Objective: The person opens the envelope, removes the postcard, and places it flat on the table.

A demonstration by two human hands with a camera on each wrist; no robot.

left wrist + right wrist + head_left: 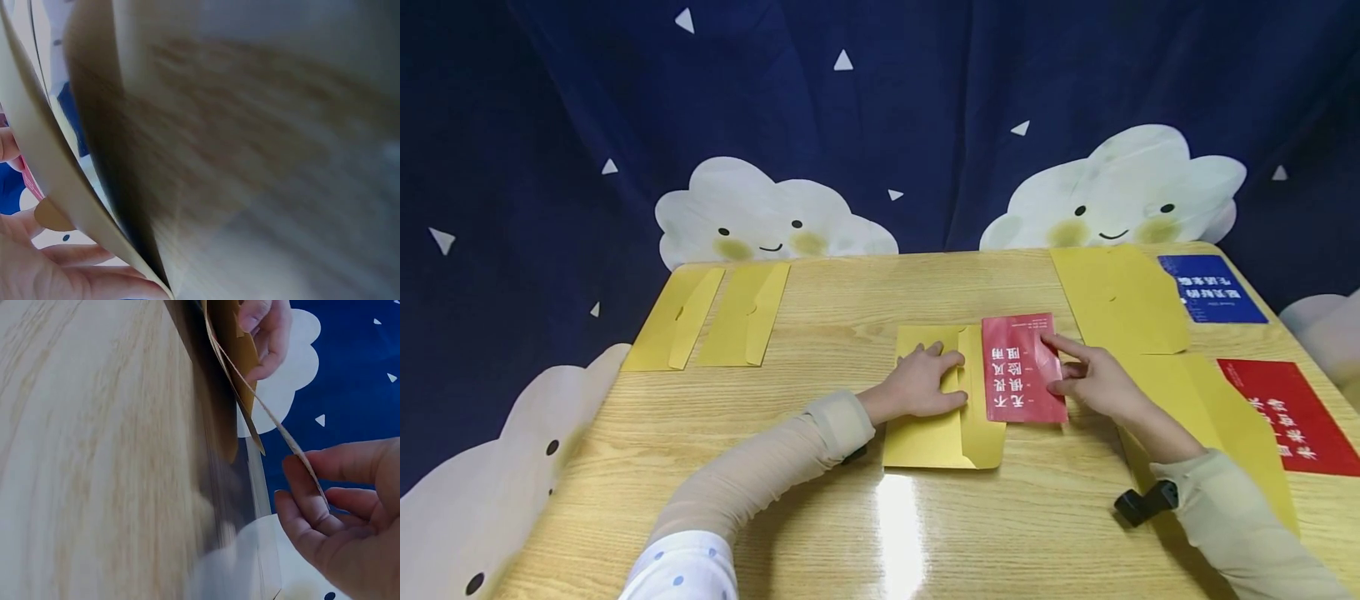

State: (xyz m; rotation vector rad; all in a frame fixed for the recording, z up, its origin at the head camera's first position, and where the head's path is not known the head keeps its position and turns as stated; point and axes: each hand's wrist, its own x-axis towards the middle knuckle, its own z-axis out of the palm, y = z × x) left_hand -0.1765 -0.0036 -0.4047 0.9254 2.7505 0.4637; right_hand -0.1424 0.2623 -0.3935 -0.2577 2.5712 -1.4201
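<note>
A yellow envelope [925, 446] lies mid-table, its flap folded out to the right. My left hand [922, 379] rests on it with fingers spread, the thumb close to the flap's fold. In the left wrist view, that hand [56, 272] lies along the upper face of the envelope [75, 194]. My right hand [1097, 379] pinches a red card [1017, 333] with white lettering by its right edge, thumb and fingers on opposite faces. The card overlaps the flap. Seen edge-on in the right wrist view, the card [281, 430] slants from the fingers toward the envelope [244, 353].
Two yellow envelopes [741, 321] lie at the far left. On the right are two larger yellow envelopes [1120, 300], with a blue card [1213, 292] and another red card [1311, 417] partly under their edges. A dark blue cloth [925, 125] hangs behind the wooden table [820, 300].
</note>
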